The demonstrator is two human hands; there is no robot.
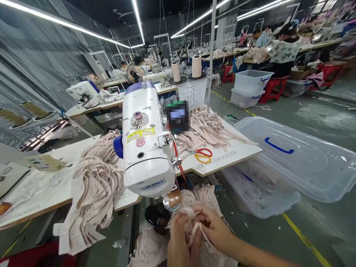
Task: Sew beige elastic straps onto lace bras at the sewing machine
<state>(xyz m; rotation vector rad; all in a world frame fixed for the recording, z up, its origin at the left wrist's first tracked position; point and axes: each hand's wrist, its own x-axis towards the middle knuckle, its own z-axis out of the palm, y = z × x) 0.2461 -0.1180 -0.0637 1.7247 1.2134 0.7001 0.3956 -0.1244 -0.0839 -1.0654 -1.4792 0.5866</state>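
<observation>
My two bare hands meet at the lower centre of the frame, gathered round a pale pinkish fabric strip. My left hand has its fingers curled in, pinching the strip; my right hand, reaching in from the lower right, has its fingers bent and closed on the same strip. More pale fabric lies beneath them. Just above, left of centre, a white sewing machine stands on a white tabletop. At the centre right, scissors with one red and one yellow handle lie beside a heap of strips. A bundle of fabric hangs over the edge at the lower left. Translucent plastic bins fill the right side.
</observation>
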